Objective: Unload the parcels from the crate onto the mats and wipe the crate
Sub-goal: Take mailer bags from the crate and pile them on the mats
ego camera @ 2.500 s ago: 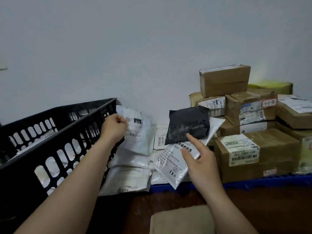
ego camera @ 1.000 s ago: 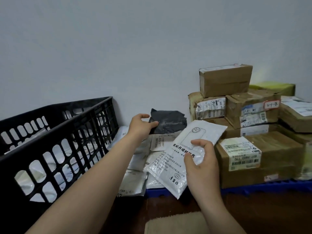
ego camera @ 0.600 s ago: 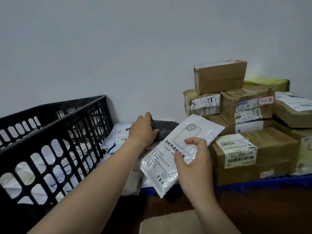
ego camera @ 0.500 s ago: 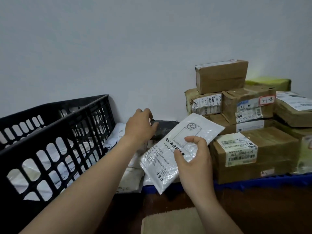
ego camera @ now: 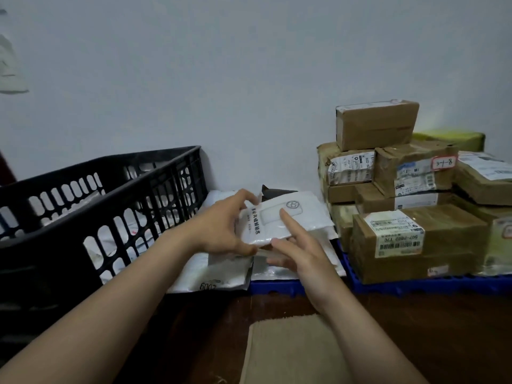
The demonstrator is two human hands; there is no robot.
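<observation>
Left grip [ego camera: 221, 231] pinching white parcel [ego camera: 270, 217]; right grip [ego camera: 299, 253] spread, index finger atop it.

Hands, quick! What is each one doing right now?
Left hand: holding the white packet by its edge.
Right hand: open, one straight finger touching the packet.

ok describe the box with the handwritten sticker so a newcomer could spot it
Start at the stack of brown boxes on the right, on the blue mat. Just below and right of the topmost box sits a crumpled box. It alone bears a red-edged sticker with handwritten numbers.
</observation>
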